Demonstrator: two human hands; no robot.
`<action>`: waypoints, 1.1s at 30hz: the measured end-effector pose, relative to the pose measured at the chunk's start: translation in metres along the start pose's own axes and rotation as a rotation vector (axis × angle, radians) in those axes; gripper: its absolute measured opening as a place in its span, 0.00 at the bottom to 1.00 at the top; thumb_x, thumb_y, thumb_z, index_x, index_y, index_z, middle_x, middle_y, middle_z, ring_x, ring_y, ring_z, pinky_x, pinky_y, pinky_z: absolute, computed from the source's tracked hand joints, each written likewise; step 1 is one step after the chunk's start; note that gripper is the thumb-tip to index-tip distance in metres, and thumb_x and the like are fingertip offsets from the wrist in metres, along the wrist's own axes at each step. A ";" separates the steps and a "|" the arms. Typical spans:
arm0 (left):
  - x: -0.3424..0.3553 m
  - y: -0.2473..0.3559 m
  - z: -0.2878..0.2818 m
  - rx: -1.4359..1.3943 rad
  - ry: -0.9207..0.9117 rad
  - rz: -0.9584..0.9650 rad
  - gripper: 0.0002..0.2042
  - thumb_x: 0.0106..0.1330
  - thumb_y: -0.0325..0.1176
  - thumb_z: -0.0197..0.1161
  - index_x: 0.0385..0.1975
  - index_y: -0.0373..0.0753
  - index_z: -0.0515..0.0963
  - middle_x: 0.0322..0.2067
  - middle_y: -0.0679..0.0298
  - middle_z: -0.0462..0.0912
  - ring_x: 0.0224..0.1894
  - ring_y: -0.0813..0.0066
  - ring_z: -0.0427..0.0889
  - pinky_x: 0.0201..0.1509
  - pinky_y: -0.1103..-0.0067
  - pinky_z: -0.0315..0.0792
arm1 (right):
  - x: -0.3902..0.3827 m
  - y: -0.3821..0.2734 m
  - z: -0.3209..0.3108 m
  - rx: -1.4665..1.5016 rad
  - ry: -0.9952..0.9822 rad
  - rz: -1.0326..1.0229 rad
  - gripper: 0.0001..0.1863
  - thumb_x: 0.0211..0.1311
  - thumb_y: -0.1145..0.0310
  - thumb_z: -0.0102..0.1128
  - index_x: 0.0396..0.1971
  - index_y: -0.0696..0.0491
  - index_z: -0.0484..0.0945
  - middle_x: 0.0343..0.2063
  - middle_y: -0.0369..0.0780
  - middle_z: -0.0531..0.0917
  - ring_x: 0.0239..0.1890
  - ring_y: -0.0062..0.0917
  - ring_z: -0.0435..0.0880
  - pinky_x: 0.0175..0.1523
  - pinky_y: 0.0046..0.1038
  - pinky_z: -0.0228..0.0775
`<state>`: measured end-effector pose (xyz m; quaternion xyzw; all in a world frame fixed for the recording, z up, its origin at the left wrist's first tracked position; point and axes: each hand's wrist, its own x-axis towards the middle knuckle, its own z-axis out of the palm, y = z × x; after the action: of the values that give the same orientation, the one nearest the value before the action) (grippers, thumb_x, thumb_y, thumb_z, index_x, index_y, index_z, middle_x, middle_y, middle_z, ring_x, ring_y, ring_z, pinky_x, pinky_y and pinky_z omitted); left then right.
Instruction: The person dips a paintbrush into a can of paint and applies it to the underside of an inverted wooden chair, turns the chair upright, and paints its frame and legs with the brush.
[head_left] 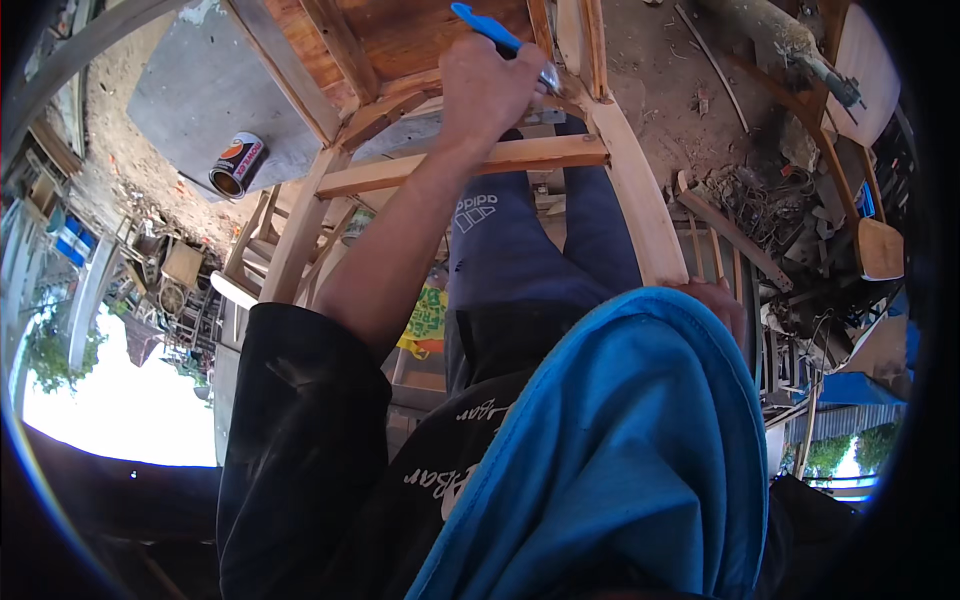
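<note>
My left hand (485, 85) grips a paintbrush with a blue handle (478, 22). Its bristles (550, 78) are at an upper corner of an unfinished wooden chair frame (632, 190), beside a short corner block. A reddish wood panel (420, 30) spans the top of the frame, and a crossbar (365, 178) runs below my wrist. On the right, my right hand (715, 300) is at the lower end of the pale right-hand member, apparently holding it; blue cloth (600, 430) from my clothing hides most of that hand.
An open paint can (238, 165) lies on a grey board (185, 85) at upper left. Scrap wood and debris (730, 210) cover the dirt ground at right. More wooden chair frames (250, 240) stand at left, and a curved wooden piece (880, 250) is at far right.
</note>
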<state>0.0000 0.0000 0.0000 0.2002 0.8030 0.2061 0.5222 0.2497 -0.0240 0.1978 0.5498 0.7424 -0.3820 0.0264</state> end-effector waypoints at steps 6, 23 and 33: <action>-0.007 0.003 -0.008 -0.209 -0.076 -0.112 0.13 0.63 0.33 0.62 0.26 0.26 0.83 0.21 0.52 0.87 0.21 0.71 0.87 0.27 0.79 0.82 | 0.000 -0.004 -0.002 -0.087 -0.076 0.014 0.14 0.70 0.58 0.57 0.40 0.55 0.79 0.39 0.44 0.87 0.48 0.38 0.84 0.62 0.52 0.73; 0.025 -0.031 -0.035 -0.117 -0.119 -0.159 0.12 0.61 0.34 0.65 0.28 0.28 0.82 0.20 0.53 0.85 0.22 0.68 0.87 0.31 0.75 0.81 | 0.009 0.010 0.000 0.019 -0.029 -0.044 0.13 0.64 0.63 0.61 0.41 0.56 0.80 0.39 0.47 0.86 0.48 0.40 0.84 0.61 0.50 0.73; 0.097 -0.050 0.000 -0.551 -0.048 -0.374 0.07 0.59 0.24 0.65 0.26 0.24 0.81 0.22 0.50 0.84 0.19 0.63 0.86 0.21 0.74 0.83 | 0.012 0.011 -0.007 -0.015 -0.104 -0.059 0.13 0.62 0.65 0.63 0.43 0.57 0.80 0.40 0.49 0.86 0.48 0.42 0.85 0.60 0.48 0.74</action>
<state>-0.0420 0.0105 -0.1001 -0.0947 0.7274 0.3114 0.6041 0.2563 -0.0095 0.1913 0.5067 0.7587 -0.4053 0.0579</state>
